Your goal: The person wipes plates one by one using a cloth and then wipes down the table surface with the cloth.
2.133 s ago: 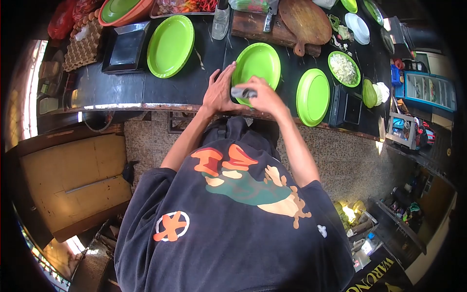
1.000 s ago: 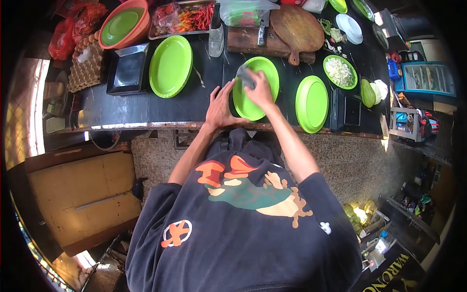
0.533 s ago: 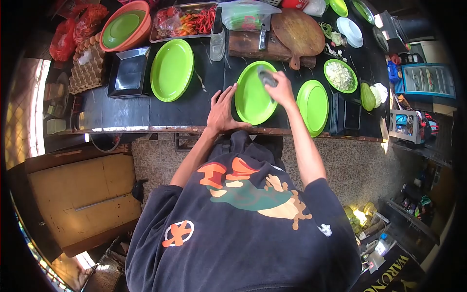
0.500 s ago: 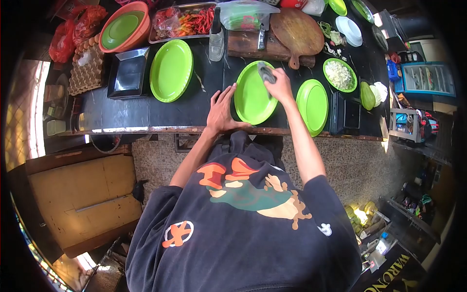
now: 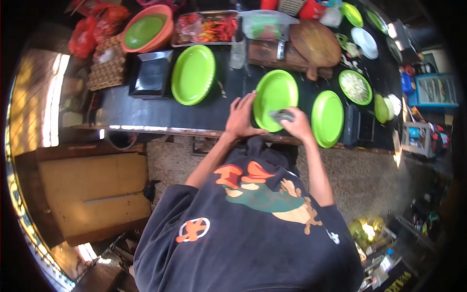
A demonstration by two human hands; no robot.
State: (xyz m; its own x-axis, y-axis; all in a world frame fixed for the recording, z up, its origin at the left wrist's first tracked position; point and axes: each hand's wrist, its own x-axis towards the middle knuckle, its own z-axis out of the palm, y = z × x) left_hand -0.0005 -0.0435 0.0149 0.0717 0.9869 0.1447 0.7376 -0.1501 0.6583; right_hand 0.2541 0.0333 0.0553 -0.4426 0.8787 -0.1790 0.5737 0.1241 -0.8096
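A green oval plate (image 5: 275,95) lies on the dark table in front of me. My left hand (image 5: 241,117) rests against its left rim, fingers spread and thumb along the near edge. My right hand (image 5: 297,124) is closed on a grey cloth (image 5: 281,116), which touches the near part of the plate. To the right is another green oval plate (image 5: 327,119), and to the left a further green plate (image 5: 193,75). The cloth is slightly blurred.
Black square dishes (image 5: 152,74) stand on the left beside an egg tray (image 5: 107,68). Farther back are an orange basin (image 5: 167,34), a tray of chillies (image 5: 214,29) and a wooden board (image 5: 316,44). A plate of chopped white food (image 5: 355,87) sits at the right.
The cloth in my right hand has moved from the plate's far right part down to its near part. My left hand has stayed at the left rim. The view has shifted.
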